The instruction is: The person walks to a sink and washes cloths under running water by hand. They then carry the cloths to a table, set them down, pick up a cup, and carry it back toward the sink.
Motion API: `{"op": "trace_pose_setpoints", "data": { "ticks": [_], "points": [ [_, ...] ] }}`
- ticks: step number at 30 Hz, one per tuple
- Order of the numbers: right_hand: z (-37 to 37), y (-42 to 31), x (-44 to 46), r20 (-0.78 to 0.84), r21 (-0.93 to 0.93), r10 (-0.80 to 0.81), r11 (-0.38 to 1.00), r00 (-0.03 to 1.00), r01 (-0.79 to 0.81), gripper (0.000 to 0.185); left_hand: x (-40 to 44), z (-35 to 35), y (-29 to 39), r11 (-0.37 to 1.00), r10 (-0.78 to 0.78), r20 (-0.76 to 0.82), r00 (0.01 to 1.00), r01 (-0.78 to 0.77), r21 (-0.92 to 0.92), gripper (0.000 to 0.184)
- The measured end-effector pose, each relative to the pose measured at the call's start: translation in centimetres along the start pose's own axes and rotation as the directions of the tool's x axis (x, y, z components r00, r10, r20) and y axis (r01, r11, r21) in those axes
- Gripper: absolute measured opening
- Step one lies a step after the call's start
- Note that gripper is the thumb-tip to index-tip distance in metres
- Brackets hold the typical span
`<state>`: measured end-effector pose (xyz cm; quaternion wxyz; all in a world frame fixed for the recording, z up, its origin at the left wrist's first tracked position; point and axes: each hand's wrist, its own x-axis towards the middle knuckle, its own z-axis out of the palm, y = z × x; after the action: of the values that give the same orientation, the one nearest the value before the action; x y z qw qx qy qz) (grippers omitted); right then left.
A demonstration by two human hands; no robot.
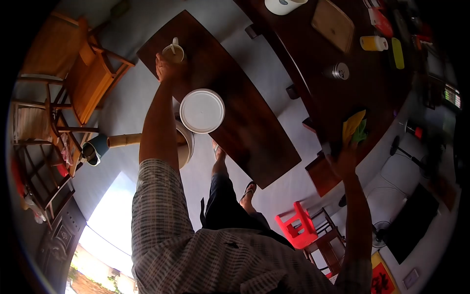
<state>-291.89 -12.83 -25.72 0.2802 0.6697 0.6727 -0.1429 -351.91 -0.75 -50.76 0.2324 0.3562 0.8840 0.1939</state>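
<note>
My left hand (pixel 169 69) reaches to the far end of a narrow dark wooden table (pixel 235 103). Its fingers curl against the side of a pale mug (pixel 176 55), whose handle points away from me. Something thin, perhaps a spoon, shows at the mug's rim. A round white lid or plate (pixel 202 111) lies near the table's left edge, close to my left forearm. Over the edge of the large dark table, my right hand (pixel 344 161) is closed on a yellow and green cloth (pixel 354 128). Its fingertips are dim and partly hidden.
On the large table are a can (pixel 340 71), a yellow-and-white jar (pixel 373 43), a wooden board (pixel 333 25) and a white container (pixel 284 5). A bucket (pixel 185 144) stands below my left forearm. Wooden chairs (pixel 88 73) stand left, a red plastic chair (pixel 297 226) lower right.
</note>
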Motion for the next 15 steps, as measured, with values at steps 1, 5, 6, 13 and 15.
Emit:
{"op": "trace_pose_setpoints", "data": {
  "ticks": [1, 5, 6, 13, 15],
  "points": [
    [0.1, 0.1, -0.1, 0.008, -0.015, 0.001, 1.000, 1.000, -0.001, 0.109, -0.3, 0.0, 0.0, 1.000, 0.011, -0.036, 0.999, -0.011, 0.014, 0.099],
    [0.1, 0.3, -0.1, -0.019, -0.021, -0.013, 1.000, 1.000, 0.013, 0.109, -2.5, -1.5, 1.9, 0.990, 0.124, -0.149, 0.981, -0.132, -0.043, 0.094],
    [0.2, 0.3, -0.1, -0.039, -0.007, -0.019, 1.000, 0.999, 0.019, 0.109, -3.7, -2.5, 2.5, 0.983, 0.171, -0.159, 0.972, -0.179, -0.039, 0.093],
    [0.8, 1.1, -1.3, -0.129, 0.000, -0.070, 0.997, 0.989, 0.071, 0.110, -16.3, -8.8, 7.8, 0.745, 0.628, -0.389, 0.674, -0.665, 0.049, 0.084],
    [0.4, 1.8, -1.2, -0.134, -0.020, -0.098, 0.995, 0.986, 0.096, 0.111, -22.2, -10.3, 10.4, 0.728, 0.626, -0.363, 0.690, -0.684, -0.045, 0.084]
  ]
}}
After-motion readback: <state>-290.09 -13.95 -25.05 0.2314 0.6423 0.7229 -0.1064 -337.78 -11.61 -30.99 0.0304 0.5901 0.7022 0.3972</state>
